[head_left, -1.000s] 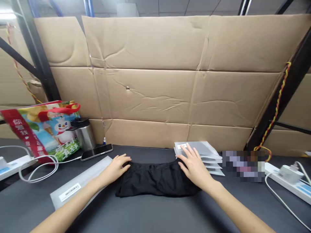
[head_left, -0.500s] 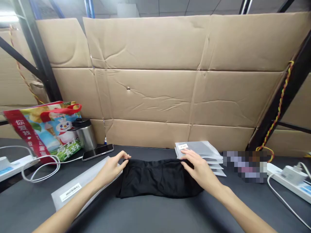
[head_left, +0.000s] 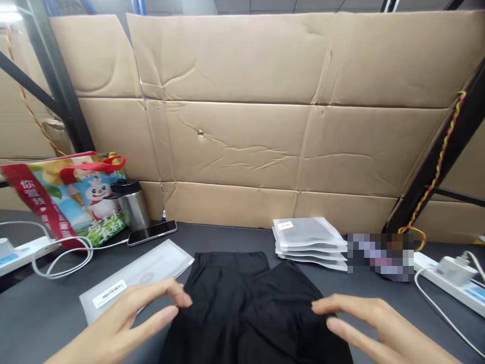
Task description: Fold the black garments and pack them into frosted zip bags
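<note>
Black fabric garment [head_left: 242,303] is laid out flat at centre of dark tabletop [head_left: 227,234], its far end lying on the tabletop and its near end running out of view at bottom edge. Only a waistband-like far edge can be made out; exact garment type can't be told.

L grip [head_left: 117,323] is held at near left, fingers apart, tips at garment's left edge. R grip [head_left: 371,323] is held at near right, fingers likewise apart, tips at garment's right side. Neither is seen clamped on fabric; light contact can't be ruled out.

Frosted poly bag [head_left: 136,278] w/ barcode label lies flat just left of garment, partly behind L grip; no contents are visible. Stack of frosted bags [head_left: 310,240] sits far right of garment, top one w/ white label; contents can't be told.

Far left: printed tote bag [head_left: 64,202], contents hidden; steel flask [head_left: 131,205], lid on; smartphone [head_left: 151,233]. Power strip [head_left: 447,273] w/ plug is at right. Pixelated patch [head_left: 379,258] right of stack can't be read.
</note>
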A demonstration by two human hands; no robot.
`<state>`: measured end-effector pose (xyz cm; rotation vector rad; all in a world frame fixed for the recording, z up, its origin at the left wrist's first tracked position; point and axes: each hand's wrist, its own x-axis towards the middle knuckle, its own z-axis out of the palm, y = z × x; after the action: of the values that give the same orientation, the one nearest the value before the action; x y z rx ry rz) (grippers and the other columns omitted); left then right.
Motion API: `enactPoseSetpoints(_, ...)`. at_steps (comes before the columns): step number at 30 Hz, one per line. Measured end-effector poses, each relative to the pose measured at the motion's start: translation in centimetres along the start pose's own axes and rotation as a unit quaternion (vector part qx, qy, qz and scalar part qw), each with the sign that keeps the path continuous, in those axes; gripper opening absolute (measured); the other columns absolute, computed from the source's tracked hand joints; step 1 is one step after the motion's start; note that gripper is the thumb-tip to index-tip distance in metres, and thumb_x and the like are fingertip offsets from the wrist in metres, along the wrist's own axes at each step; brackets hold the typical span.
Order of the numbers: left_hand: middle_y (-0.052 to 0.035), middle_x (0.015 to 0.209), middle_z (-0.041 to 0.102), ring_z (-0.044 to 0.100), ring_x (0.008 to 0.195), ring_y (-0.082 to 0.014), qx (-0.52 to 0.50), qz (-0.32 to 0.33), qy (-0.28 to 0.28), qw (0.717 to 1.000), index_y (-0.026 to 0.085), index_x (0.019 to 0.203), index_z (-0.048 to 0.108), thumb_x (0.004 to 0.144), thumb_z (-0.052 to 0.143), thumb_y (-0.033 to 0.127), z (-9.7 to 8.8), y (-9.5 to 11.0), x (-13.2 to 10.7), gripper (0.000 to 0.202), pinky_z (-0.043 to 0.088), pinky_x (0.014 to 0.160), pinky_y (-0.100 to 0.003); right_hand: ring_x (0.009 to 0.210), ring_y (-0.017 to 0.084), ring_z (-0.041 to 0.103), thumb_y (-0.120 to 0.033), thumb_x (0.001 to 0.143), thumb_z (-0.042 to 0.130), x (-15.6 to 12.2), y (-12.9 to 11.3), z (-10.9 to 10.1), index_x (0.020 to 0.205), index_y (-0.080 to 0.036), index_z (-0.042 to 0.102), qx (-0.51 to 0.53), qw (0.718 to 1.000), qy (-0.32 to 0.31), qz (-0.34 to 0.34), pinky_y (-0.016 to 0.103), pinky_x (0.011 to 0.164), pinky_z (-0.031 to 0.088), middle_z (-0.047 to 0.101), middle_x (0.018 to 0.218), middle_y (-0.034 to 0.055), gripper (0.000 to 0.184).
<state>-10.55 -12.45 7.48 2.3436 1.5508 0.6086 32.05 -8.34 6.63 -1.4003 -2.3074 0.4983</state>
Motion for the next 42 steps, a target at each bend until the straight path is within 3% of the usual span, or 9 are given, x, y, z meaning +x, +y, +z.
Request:
enactPoseSetpoints(3,0.0046,0.136,0.052,0.049,0.123,-0.0248,0.048,0.027,-0.015,0.998,0.041,0.131,0.048,0.096,0.043,0.038,2.4,0.7,2.6,0.036,0.046,0.098,-0.04,0.121,0.025,0.051,-0.049,0.091,0.04,2.4,-1.3,2.3,0.127,-0.035,0.053,0.009,0.999,0.04,-0.002,0.04,0.102,0.041,0.054,0.132,-0.0013,0.042)
enactPoseSetpoints(7,0.0001,0.15,0.026,0.023,0.136,-0.0311,0.117,0.095,-0.081,0.985,0.039,0.145,0.02,0.096,0.042,0.043,6.0,0.6,5.1,0.054,0.03,0.105,-0.056,0.138,0.024,0.022,-0.05,0.094,0.033,4.8,-1.3,5.9,0.142,-0.033,0.032,-0.012,0.999,-0.028,-0.038,0.047,0.112,0.021,0.028,0.149,-0.0026,0.051)
enactPoseSetpoints(13,-0.0017,0.153,0.017,0.018,0.137,-0.0344,0.17,0.109,-0.07,0.977,0.037,0.146,0.009,0.095,0.04,0.05,7.9,-0.3,5.4,0.061,0.023,0.105,-0.061,0.14,0.025,0.009,-0.057,0.092,0.033,5.0,0.7,7.5,0.144,-0.036,0.022,-0.101,0.992,-0.055,-0.055,0.05,0.113,0.013,0.016,0.152,-0.0026,0.057)
enactPoseSetpoints(22,-0.003,0.151,0.021,0.026,0.135,-0.0359,0.19,0.125,-0.042,0.973,0.037,0.146,0.011,0.094,0.042,0.051,8.3,0.4,5.6,0.062,0.029,0.102,-0.06,0.137,0.027,0.022,-0.056,0.091,0.037,4.8,1.9,6.6,0.142,-0.035,0.03,-0.116,0.989,-0.055,-0.073,0.051,0.109,0.026,0.026,0.15,0.0004,0.056)
enactPoseSetpoints(25,-0.0032,0.15,0.024,0.028,0.134,-0.0359,0.188,0.137,-0.03,0.972,0.036,0.146,0.013,0.093,0.044,0.05,8.5,0.2,5.7,0.062,0.032,0.102,-0.059,0.131,0.025,0.037,-0.05,0.092,0.039,6.5,2.6,4.9,0.139,-0.03,0.037,-0.11,0.991,0.055,-0.062,0.045,0.105,0.037,0.038,0.145,0.0045,0.051)
enactPoseSetpoints(28,-0.003,0.15,0.024,0.029,0.133,-0.0357,0.193,0.139,-0.026,0.971,0.036,0.146,0.014,0.093,0.044,0.05,8.5,0.2,5.8,0.062,0.033,0.101,-0.059,0.128,0.025,0.042,-0.038,0.093,0.04,9.2,4.6,2.8,0.134,-0.023,0.041,-0.148,0.964,0.21,-0.075,0.045,0.103,0.039,0.046,0.139,0.0095,0.043)
enactPoseSetpoints(36,-0.0001,0.15,0.027,0.028,0.135,-0.0302,0.161,0.127,-0.025,0.978,0.036,0.146,0.015,0.096,0.044,0.041,7.7,-0.4,5.5,0.058,0.032,0.105,-0.053,0.111,0.026,0.057,-0.016,0.091,0.038,12.1,10.5,2.2,0.114,-0.016,0.055,-0.282,0.906,0.269,-0.166,0.048,0.101,0.041,0.063,0.116,0.0124,0.029)
enactPoseSetpoints(39,-0.0004,0.148,0.033,0.028,0.136,-0.0262,0.131,0.102,0.018,0.986,0.033,0.144,0.026,0.097,0.043,0.035,7.3,-1.7,6.9,0.05,0.027,0.108,-0.052,0.103,0.026,0.062,-0.017,0.092,0.041,12.7,9.4,2.3,0.105,-0.017,0.061,-0.273,0.891,0.304,-0.197,0.046,0.097,0.045,0.068,0.106,0.0116,0.024)
enactPoseSetpoints(42,-0.0033,0.142,0.045,0.033,0.134,-0.0244,0.093,0.098,0.085,0.987,0.028,0.136,0.041,0.094,0.047,0.031,6.6,-2.3,9.4,0.042,0.025,0.11,-0.05,0.099,0.024,0.064,-0.018,0.093,0.042,14.0,5.9,2.6,0.104,-0.018,0.062,-0.223,0.892,0.322,-0.226,0.044,0.095,0.047,0.069,0.103,0.0096,0.022)
